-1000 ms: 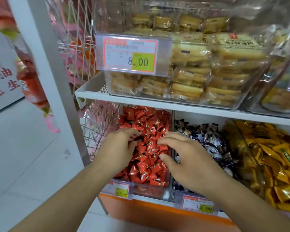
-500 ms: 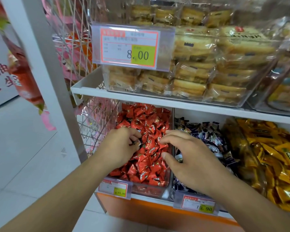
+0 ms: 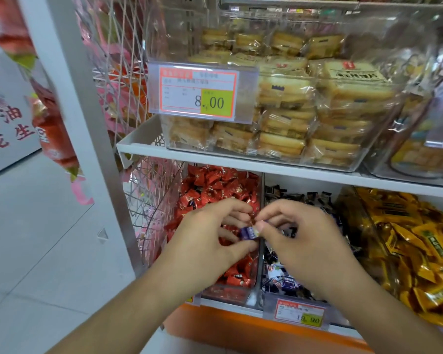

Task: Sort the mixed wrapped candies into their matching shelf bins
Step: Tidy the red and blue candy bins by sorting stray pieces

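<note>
I have a small purple-wrapped candy [image 3: 248,232] pinched between my left hand [image 3: 205,241] and right hand [image 3: 304,241], both curled onto it, above the divider between the red-candy bin [image 3: 225,290] and the dark-candy bin [image 3: 291,284]. It looks light, crinkly and slippery; I'd grip the body, not the twisted ends. Price tags read 8.00 [image 3: 210,102] far up and 18.90 [image 3: 309,320] near.
</note>
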`<state>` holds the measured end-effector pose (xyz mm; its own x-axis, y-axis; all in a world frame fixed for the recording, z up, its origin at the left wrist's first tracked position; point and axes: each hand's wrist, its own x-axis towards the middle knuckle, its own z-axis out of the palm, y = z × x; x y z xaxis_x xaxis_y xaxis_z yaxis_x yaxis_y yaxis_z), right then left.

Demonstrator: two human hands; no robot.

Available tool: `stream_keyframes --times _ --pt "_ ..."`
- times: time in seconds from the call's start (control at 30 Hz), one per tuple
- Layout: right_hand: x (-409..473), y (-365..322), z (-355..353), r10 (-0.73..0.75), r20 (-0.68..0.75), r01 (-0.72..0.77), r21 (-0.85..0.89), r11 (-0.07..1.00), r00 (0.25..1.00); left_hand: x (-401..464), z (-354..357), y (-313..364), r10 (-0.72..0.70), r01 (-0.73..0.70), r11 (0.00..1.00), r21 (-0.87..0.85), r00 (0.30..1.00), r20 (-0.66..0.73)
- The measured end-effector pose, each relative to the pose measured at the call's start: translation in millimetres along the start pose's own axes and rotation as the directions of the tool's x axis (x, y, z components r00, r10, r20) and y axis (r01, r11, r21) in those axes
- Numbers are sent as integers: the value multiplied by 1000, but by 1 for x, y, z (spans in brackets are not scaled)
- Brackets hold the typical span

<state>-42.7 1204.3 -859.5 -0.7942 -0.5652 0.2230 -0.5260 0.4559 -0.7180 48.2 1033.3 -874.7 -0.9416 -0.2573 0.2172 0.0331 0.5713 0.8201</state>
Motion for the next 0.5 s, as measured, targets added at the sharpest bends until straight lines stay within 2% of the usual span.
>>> stream_keyframes --times 0.1,0.2,0.3,0.37,0.5 --pt "2 12 -19 -1 -140 -22 -162 987 990 11 -5 -23 -17 31 990 141 995 -99" --pt "3 15 -26 -72 -148 20 -323 946 986 28 -14 -49 -59 111 967 227 972 -226" --pt "2 7 -13 -129 -31 114 -294 949 991 42 -14 -69 -129 198 950 241 953 -274" --pt "3 7 -2 -157 37 161 -272 949 987 50 -10 -78 -148 212 947 243 955 -257" --pt "7 7 7 -141 72 154 -223 963 987 61 -4 -88 -153 209 933 294 967 -201"
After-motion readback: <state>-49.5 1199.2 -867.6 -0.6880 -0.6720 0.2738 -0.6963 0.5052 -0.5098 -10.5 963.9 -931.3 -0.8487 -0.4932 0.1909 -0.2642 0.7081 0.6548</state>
